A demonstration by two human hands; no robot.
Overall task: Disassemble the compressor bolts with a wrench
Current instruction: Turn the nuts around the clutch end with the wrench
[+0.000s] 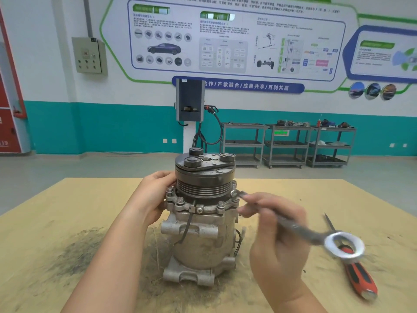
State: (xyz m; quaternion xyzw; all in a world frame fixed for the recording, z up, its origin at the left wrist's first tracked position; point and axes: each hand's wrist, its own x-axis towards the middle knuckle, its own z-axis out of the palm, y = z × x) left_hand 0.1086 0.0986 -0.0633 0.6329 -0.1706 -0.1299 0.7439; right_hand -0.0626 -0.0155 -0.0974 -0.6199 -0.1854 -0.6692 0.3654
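Observation:
A grey metal compressor (200,233) stands upright on the table, its black pulley (204,177) on top. Several bolts (180,201) ring the flange below the pulley. My left hand (153,199) grips the flange on the compressor's left side. My right hand (275,231) holds the shaft of a steel wrench (300,229). The wrench's far end sits on a bolt (234,193) at the flange's right side. Its ring end (344,244) sticks out to the right, blurred.
A red-and-black handled screwdriver (358,272) lies on the yellowish table (67,199) to the right. Dark grime stains the table at the left front. Beyond the table's far edge are a charging post and metal shelf carts.

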